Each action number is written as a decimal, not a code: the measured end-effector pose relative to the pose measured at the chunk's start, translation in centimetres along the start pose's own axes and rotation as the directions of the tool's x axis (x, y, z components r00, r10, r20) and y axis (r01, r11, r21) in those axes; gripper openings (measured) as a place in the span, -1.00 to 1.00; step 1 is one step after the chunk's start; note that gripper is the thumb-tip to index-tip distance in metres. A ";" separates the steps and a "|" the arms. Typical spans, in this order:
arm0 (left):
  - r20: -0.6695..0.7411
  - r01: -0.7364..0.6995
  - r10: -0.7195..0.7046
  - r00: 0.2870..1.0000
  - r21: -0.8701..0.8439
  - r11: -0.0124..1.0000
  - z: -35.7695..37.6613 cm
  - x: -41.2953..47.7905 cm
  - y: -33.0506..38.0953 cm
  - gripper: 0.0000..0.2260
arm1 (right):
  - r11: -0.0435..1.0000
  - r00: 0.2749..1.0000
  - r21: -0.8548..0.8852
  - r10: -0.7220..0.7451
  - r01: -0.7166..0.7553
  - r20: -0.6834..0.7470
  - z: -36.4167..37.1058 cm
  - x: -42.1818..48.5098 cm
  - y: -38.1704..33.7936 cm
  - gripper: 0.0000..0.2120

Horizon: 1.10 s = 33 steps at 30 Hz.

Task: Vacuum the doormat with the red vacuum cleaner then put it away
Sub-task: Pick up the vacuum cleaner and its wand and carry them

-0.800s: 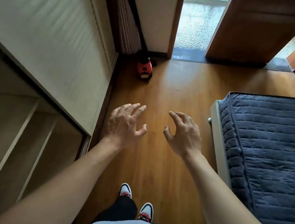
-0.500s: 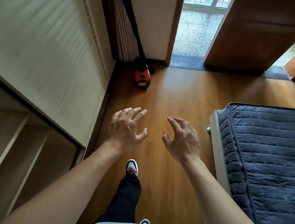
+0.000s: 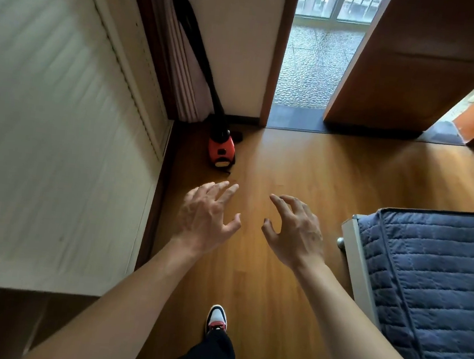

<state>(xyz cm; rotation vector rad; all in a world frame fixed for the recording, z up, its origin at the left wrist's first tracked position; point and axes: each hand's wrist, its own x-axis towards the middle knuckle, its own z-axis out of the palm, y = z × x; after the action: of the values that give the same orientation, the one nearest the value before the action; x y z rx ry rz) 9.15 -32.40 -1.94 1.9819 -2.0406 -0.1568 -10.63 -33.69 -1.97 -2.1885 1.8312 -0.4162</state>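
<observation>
The red vacuum cleaner (image 3: 220, 152) stands on the wooden floor in the far left corner, its black hose (image 3: 192, 44) leaning up against the white wall. My left hand (image 3: 206, 215) hovers open just short of it, fingers spread. My right hand (image 3: 295, 230) is open too, held beside the left over bare floor. Both hands hold nothing. No doormat is in view.
A pale cabinet (image 3: 58, 129) runs along the left. A bed with a dark blue quilt (image 3: 430, 290) fills the right. Ahead, a doorway (image 3: 310, 69) with an open brown door (image 3: 414, 66) leads onto a tiled balcony. My shoe (image 3: 216, 318) is on the floor below.
I have stepped forward: the vacuum cleaner and doorway are closer and lower in view. Both hands stay open in front of me, now nearer the vacuum.
</observation>
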 end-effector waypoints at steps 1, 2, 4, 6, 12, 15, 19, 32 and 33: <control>0.005 -0.003 0.003 1.000 -0.001 1.000 0.1 1.5 -0.4 -0.44 | 1.000 1.000 0.002 0.005 -0.005 0.003 0.1 1.5 -0.1 -0.45; 0.011 -0.005 0.005 1.000 -0.001 1.000 0.2 2.9 -0.7 -0.44 | 1.000 1.000 0.001 0.011 -0.011 0.008 0.1 2.8 -0.2 -0.45; 0.016 -0.015 0.015 1.000 -0.006 1.000 0.5 5.2 -1.2 -0.44 | 1.000 1.000 -0.004 0.028 -0.028 0.011 0.2 4.9 -0.1 -0.45; 0.014 -0.030 0.030 0.999 -0.006 1.000 1.0 7.6 -1.5 -0.44 | 0.999 0.999 -0.001 0.036 -0.036 0.002 0.3 7.2 0.2 -0.45; 0.039 -0.041 0.042 0.998 -0.010 0.999 2.6 15.8 -1.4 -0.42 | 0.999 0.999 -0.007 0.053 -0.053 -0.004 0.9 15.0 2.6 -0.47; 0.043 -0.041 0.041 0.998 -0.013 0.999 3.6 20.4 -1.0 -0.41 | 0.998 0.998 0.014 0.060 -0.060 -0.002 1.1 19.8 4.3 -0.46; 0.044 -0.025 0.025 0.999 0.004 1.000 5.1 28.2 -0.3 -0.43 | 0.999 0.999 0.018 0.039 -0.039 -0.004 1.0 27.4 6.8 -0.46; 0.073 0.092 -0.095 0.993 0.036 0.995 9.0 51.0 3.1 -0.44 | 0.999 0.998 -0.001 -0.041 0.041 0.057 -1.0 51.4 15.5 -0.47; 0.075 0.098 -0.101 0.992 0.043 0.994 9.3 52.1 2.9 -0.44 | 0.998 0.996 -0.008 -0.060 0.061 0.060 -0.9 52.6 15.6 -0.47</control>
<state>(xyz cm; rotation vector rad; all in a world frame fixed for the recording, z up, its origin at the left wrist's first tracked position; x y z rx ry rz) 3.25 -85.07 -3.10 2.1345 -2.0064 -0.2191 -16.46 -88.19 -4.17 -2.2428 1.7436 -0.3500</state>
